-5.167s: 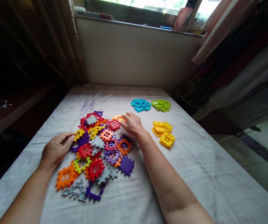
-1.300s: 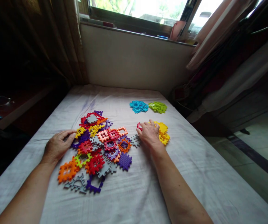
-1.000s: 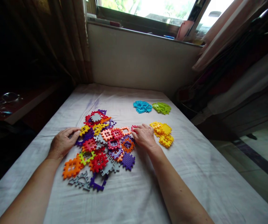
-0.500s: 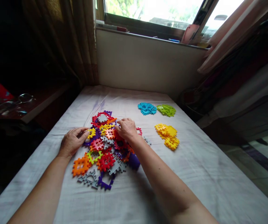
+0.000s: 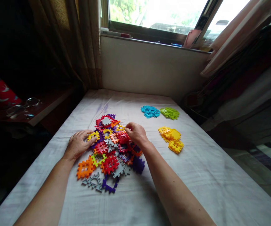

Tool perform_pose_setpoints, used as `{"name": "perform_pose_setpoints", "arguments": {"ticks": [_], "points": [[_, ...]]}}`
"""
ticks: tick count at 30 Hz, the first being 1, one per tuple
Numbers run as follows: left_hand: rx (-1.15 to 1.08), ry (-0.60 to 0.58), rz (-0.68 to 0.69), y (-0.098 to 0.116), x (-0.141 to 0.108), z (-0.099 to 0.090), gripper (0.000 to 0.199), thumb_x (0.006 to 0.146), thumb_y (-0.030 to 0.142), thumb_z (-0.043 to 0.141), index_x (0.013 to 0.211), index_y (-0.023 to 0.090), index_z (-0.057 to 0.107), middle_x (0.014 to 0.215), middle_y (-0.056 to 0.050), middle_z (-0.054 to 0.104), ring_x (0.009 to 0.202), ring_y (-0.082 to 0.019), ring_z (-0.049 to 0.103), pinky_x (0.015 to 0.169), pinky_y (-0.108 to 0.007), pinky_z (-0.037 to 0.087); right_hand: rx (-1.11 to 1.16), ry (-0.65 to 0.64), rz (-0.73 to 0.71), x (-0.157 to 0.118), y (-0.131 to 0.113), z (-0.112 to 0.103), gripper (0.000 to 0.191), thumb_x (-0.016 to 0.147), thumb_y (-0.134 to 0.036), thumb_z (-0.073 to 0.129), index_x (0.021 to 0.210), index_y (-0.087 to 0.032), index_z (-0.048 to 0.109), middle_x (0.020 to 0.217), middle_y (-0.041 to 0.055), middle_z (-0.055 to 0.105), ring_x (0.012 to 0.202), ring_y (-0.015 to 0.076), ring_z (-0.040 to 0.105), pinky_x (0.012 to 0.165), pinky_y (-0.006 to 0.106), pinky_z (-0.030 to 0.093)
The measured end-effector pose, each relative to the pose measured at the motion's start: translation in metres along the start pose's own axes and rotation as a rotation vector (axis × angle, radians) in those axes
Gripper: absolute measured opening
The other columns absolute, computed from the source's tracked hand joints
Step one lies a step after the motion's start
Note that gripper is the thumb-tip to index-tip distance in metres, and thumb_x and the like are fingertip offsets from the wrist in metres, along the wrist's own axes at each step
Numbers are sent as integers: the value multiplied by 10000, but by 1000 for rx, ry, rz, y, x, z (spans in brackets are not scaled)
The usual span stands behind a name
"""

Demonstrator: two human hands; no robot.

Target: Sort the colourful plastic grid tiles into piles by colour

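Observation:
A mixed heap of notched plastic building pieces point(image 5: 110, 164) in red, orange, grey, purple and other colours lies on the sheet. At its left edge, my left hand point(image 5: 77, 144) has its thumb and fingers around a yellow window-shaped piece point(image 5: 93, 137). Over the far right side of the heap, my right hand point(image 5: 136, 133) pinches the edge of a small yellow piece point(image 5: 120, 127), partly hidden by the fingers. A third yellow piece point(image 5: 107, 133) rests in the heap between the hands.
Sorted piles lie to the right: blue pieces point(image 5: 150, 111), green pieces point(image 5: 170, 113) and yellow pieces point(image 5: 173, 138). Eyeglasses point(image 5: 16, 110) and a red patterned container point(image 5: 1, 94) stand on a dark side table at left. A wall with a window point(image 5: 154, 15) rises behind.
My right hand has drawn slightly right and now pinches a yellow piece. My left hand has closed further over its yellow piece. The view has shifted slightly.

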State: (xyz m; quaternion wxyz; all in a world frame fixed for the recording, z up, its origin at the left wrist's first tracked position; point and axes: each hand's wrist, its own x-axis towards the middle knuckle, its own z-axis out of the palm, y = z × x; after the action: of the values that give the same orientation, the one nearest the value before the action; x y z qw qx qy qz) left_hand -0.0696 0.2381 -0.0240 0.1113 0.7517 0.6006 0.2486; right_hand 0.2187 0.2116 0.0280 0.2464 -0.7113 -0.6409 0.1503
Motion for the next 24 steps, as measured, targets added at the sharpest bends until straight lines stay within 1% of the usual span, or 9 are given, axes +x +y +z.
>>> {"name": "perform_pose_setpoints", "arguments": {"ticks": [2,5,9,12,15,17,19,22,24], "points": [[-25,9,-30,1,0,-2,591,725,696,531,1049,233,703,1131,-102,742,1086,-311,654,1000,-443,468,51,84,41,-9,23,-15,150,876,-323,621,891,-254,754,846,7,765,760,155,671,713,250,468],[-86,18,-106,3,0,-4,575,682,702,575,1015,245,682,1047,-93,748,947,-291,685,882,-405,515,92,222,131,-22,68,-45,170,857,-328,606,866,-236,748,825,14,763,751,158,673,707,252,470],[-126,68,-190,10,-3,-8,527,640,680,627,966,266,648,991,-78,747,819,-265,693,737,-363,531,67,425,380,-36,126,-86,200,809,-349,603,862,-219,746,831,37,770,752,185,680,675,267,466],[-141,116,-223,16,-6,-11,440,683,645,588,926,283,645,920,-41,746,729,-240,685,680,-349,522,-21,471,502,-41,152,-101,229,802,-346,590,880,-211,758,847,55,768,778,208,679,661,279,450],[-149,179,-228,17,-8,-13,370,737,609,538,894,293,648,886,-23,747,696,-232,678,644,-346,509,-113,415,572,-43,163,-105,258,822,-350,572,921,-215,768,865,62,763,788,215,676,658,285,444],[-154,216,-218,15,-8,-12,349,748,593,538,889,293,646,903,-27,752,752,-242,694,671,-351,517,-180,377,598,-44,165,-104,282,840,-365,560,954,-220,773,898,72,760,811,227,678,677,298,457],[-167,251,-215,14,-8,-10,337,751,585,550,885,290,642,909,-33,753,836,-254,705,727,-357,529,-234,374,587,-44,163,-102,313,856,-377,549,1003,-217,774,977,93,756,879,246,682,727,320,479],[-221,304,-220,18,-7,-11,334,759,580,565,883,279,638,910,-39,751,899,-255,702,810,-372,538,-236,402,495,-42,150,-99,328,869,-359,531,1030,-208,772,1070,114,742,950,253,680,796,342,498],[-294,323,-205,27,-6,-13,361,752,592,585,891,263,639,916,-42,748,892,-249,698,844,-383,544,-169,400,369,-39,131,-93,304,872,-344,528,993,-212,773,1052,107,749,936,239,682,814,339,504]]}}
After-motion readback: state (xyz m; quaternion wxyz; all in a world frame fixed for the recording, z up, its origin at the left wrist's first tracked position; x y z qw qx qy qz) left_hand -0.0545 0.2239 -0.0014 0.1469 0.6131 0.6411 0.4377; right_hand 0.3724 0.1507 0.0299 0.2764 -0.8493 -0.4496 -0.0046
